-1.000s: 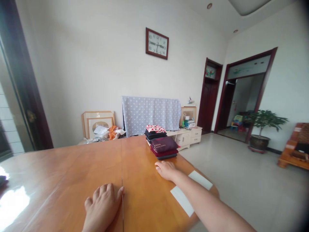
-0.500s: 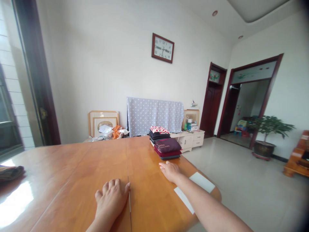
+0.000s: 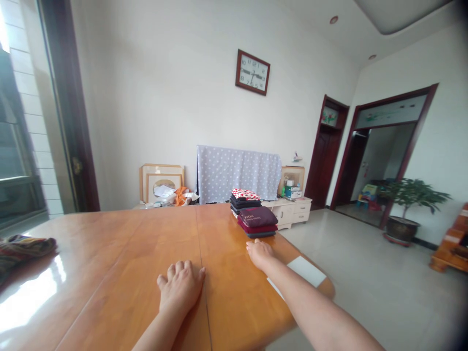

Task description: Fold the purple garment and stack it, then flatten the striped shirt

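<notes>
The person's left hand point(image 3: 181, 287) lies palm down and empty on a polished wooden surface point(image 3: 109, 258), its fingers slightly spread and its thumb just beside the seam point(image 3: 203, 297) between two table sections. The right hand point(image 3: 260, 254) also rests open and holds nothing, its fingertips near two touching piles of folded clothes point(image 3: 253, 214). These piles sit toward the far edge of the surface: one dark with a red-and-white printed garment on top, the other with a burgundy piece bearing pale lettering on top. A white sheet of paper point(image 3: 306, 271) lies just beside the right forearm, partly beneath it. A bunched patterned cloth point(image 3: 22, 249) lies at the far left of the surface, well apart from both hands. Beyond the table, a polka-dot cloth point(image 3: 237, 174) hangs beside a low white cabinet point(image 3: 288, 212).
</notes>
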`<act>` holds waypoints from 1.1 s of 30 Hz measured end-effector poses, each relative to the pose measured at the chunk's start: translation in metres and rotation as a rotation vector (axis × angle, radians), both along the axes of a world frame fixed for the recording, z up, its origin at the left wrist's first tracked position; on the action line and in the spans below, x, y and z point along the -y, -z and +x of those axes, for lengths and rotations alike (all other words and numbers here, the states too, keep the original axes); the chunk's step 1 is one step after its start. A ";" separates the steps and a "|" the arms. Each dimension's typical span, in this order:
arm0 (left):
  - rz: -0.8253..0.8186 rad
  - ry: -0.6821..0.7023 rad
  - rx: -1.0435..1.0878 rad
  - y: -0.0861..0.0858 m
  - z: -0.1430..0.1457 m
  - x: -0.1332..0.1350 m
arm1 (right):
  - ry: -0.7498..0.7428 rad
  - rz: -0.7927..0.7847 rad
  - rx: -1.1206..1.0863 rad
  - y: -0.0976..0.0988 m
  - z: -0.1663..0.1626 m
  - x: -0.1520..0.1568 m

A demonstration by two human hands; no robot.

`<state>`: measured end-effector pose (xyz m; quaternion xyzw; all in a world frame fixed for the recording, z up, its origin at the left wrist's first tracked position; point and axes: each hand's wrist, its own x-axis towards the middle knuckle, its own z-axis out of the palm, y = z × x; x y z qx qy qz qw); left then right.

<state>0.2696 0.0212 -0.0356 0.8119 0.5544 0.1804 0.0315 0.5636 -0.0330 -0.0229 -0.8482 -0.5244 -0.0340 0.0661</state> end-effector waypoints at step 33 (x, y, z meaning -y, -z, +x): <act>-0.244 -0.028 0.379 0.004 -0.024 0.003 | -0.269 0.110 -0.103 0.032 -0.115 -0.030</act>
